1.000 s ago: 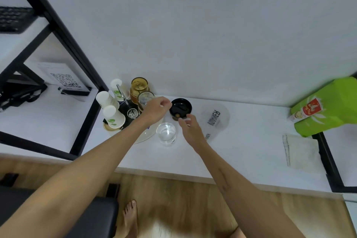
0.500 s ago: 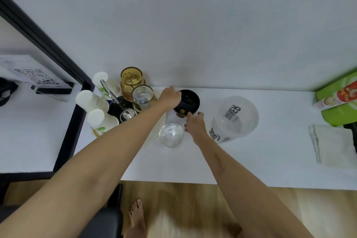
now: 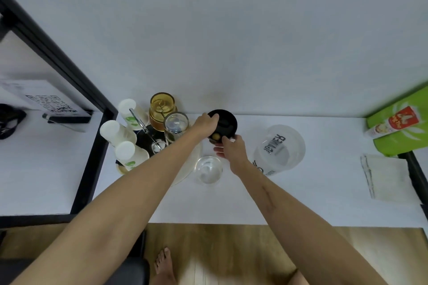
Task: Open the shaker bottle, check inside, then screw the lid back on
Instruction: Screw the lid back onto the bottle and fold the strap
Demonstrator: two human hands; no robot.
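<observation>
The shaker bottle stands near the wall, seen from above, so its black lid (image 3: 226,122) hides most of the body. A small yellow-green piece sits at the lid's near edge. My left hand (image 3: 205,123) wraps the lid's left rim with curled fingers. My right hand (image 3: 231,148) reaches from the near side; its fingertips press the lid's front edge and the bottle just under it. Nothing of the bottle's inside shows.
A translucent printed cup (image 3: 280,148) sits right of my right hand, and a clear glass (image 3: 208,170) just in front. An amber jar (image 3: 162,107), a clear jar (image 3: 176,123) and white bottles (image 3: 125,132) crowd the left. A green bag (image 3: 400,127) and folded cloth (image 3: 386,176) lie far right.
My left hand slid right from the clear jar onto the black lid. My right hand rose to the lid's near edge. The view has tipped further down.
</observation>
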